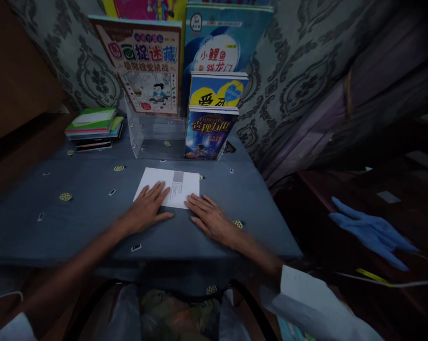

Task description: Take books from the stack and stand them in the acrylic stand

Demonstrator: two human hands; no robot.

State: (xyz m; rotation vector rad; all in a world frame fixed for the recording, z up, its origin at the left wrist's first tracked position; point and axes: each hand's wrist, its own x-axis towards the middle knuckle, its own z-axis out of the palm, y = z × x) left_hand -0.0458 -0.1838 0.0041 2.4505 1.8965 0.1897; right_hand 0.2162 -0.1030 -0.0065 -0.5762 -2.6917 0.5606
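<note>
A flat white booklet or folded sheet (189,182), with a grey block and small print near its middle, lies on the blue-grey tablecloth (89,227). My left hand (148,207) rests flat on its left part, fingers stretched out and thumb pointing right. On the lower right corner lie the fingertips of my right hand (211,217), also spread, palm down. Neither hand grips anything. Whether the white piece has several pages cannot be made out.
Behind it stands a clear acrylic book rack (157,144) with a comic-style puzzle book (150,66), a dark blue book (210,135) and others. A pile of books (93,125) sits at the back left. Blue gloves (372,229) lie on a dark surface at right. Patterned curtains hang behind.
</note>
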